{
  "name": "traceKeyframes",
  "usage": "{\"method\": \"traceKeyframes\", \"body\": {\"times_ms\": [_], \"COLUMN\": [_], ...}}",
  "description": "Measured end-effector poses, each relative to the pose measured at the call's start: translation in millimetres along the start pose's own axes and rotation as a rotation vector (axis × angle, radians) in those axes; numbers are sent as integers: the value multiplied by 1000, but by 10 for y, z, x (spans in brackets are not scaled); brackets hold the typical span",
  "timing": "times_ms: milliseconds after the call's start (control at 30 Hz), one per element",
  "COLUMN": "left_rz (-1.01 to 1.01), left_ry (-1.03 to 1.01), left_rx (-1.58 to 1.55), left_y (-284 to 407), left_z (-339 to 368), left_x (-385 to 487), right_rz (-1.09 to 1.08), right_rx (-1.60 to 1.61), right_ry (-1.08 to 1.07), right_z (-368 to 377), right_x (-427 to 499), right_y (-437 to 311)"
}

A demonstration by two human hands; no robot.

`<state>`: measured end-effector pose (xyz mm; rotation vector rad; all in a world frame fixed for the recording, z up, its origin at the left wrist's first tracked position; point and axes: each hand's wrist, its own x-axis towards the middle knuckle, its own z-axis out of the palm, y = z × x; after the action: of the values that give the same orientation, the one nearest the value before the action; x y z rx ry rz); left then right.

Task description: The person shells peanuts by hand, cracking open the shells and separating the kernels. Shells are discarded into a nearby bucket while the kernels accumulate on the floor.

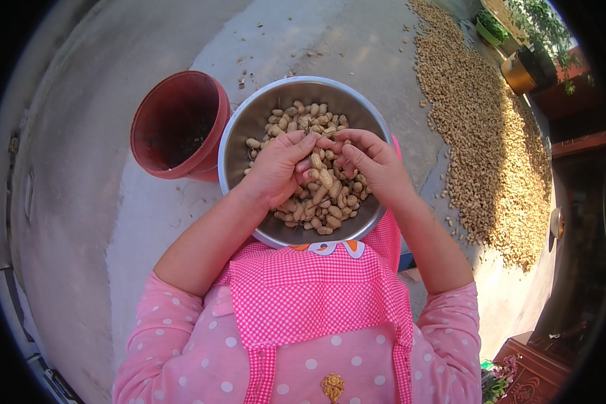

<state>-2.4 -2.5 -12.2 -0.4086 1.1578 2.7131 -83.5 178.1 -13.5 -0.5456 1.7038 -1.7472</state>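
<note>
A wide stainless steel bowl [235, 146] rests at my lap, with many unshelled peanuts [333, 212] heaped inside. Above the heap, my left hand [283, 166] has its fingers curled around a few peanuts [325, 177] that hang below its thumb. Close beside it, my right hand [376, 164] is bent inward, thumb and fingers pinched on what looks like a small peanut; the fingers partly hide it. The fingertips of both hands nearly meet over the bowl.
Left of the bowl stands a reddish plastic bucket [169, 166] with dark bits inside. Peanuts [464, 116] lie spread over the concrete floor [156, 242] at right. Beyond them are a dark-and-orange pot [520, 70] and a green basin [491, 28]. A pink checked apron [318, 293] covers my front.
</note>
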Motion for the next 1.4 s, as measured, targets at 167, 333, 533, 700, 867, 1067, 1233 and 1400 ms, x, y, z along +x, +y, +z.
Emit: {"method": "traceKeyframes", "body": {"times_ms": [167, 333, 533, 700, 867, 1067, 1233, 1400], "left_rz": [44, 188, 75, 76, 63, 65, -15, -110], "left_ry": [-117, -146, -45, -81, -160, -58, -164, -210], "left_rx": [-44, -35, -116, -172, -150, 28, -44, 90], "left_y": [-42, 6, 31, 7, -47, -51, -115, -110], "left_z": [-48, -36, 2, 49, -37, 62, 25, 8], "left_x": [-17, -126, -113, -109, -81, -97, -137, -164], "right_rz": [58, -47, -122, -107, -673, -132, -154, -586], "right_rx": [212, 235, -6, -108, -679, 42, -157, -870], "right_ry": [8, 263, 205, 82, 2, -38, -214, -369], "right_z": [-101, -316, -16, 5, 152, 247, 100, -81], "right_x": [31, 10, -124, -126, 37, -14, -13, 4], "right_y": [2, 13, -114, -84, -16, 35, -91, -268]}}
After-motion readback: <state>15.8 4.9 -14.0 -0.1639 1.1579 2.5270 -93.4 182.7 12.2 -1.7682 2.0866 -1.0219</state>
